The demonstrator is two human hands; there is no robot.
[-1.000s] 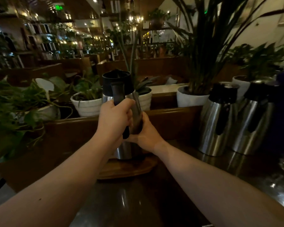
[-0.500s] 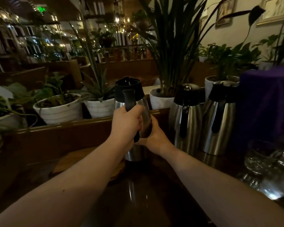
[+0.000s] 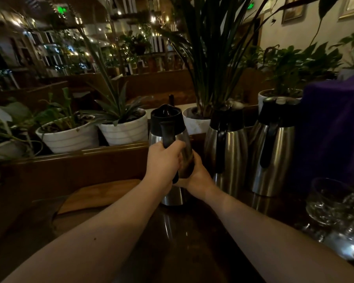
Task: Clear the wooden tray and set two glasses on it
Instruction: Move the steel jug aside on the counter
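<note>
A steel jug with a black lid (image 3: 168, 123) stands on the dark table just right of the wooden tray (image 3: 102, 194), off its surface. My left hand (image 3: 163, 164) is wrapped around the jug's black handle. My right hand (image 3: 196, 174) cups the jug's body from the right side. The tray lies bare at the left, partly hidden by my left forearm. Clear glasses (image 3: 331, 201) stand at the table's right edge, dim and blurred.
Two more steel jugs (image 3: 226, 148) (image 3: 273, 146) stand right of the held one. A purple covered object (image 3: 335, 127) rises behind the glasses. White plant pots (image 3: 70, 137) line a wooden ledge behind the table.
The jug has moved right, off the wooden tray, and now rests on the table beside the other two jugs. Both hands stayed on it.
</note>
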